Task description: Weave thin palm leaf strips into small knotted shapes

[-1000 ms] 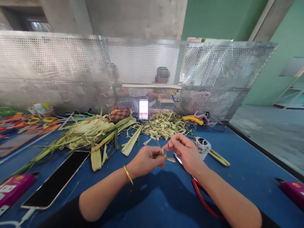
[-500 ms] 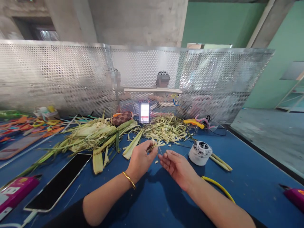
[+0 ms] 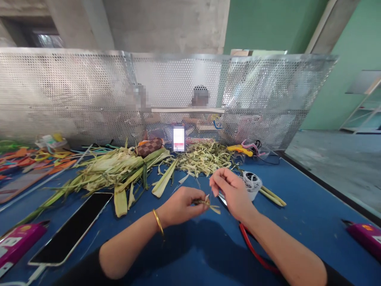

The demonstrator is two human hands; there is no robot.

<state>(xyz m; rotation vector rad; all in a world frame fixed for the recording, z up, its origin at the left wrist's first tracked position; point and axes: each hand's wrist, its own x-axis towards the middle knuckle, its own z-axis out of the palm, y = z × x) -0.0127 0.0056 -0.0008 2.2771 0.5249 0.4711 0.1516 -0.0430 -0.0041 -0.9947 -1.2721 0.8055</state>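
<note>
My left hand is closed in a pinch around a small bundle of dried plant strips, whose pale ends stick out past the fingertips to the right. Just above and to the right, my right hand has its thumb and fingertips pressed together on a thin thread that runs down to the bundle. Under my right wrist lies a tool with a red handle and a shiny metal tip; its middle is hidden by my arm. A ball of white string sits just behind my right hand.
Behind my hands lie a heap of shredded strips and a pile of long husks. A phone and a purple tool are at left, another purple tool at right. A perforated metal screen stands behind, with people beyond.
My right hand has lifted up and away from my left, drawing the thread. The left hand has shifted right and lower with the bundle. The tool's red handle now shows beside my right arm.
</note>
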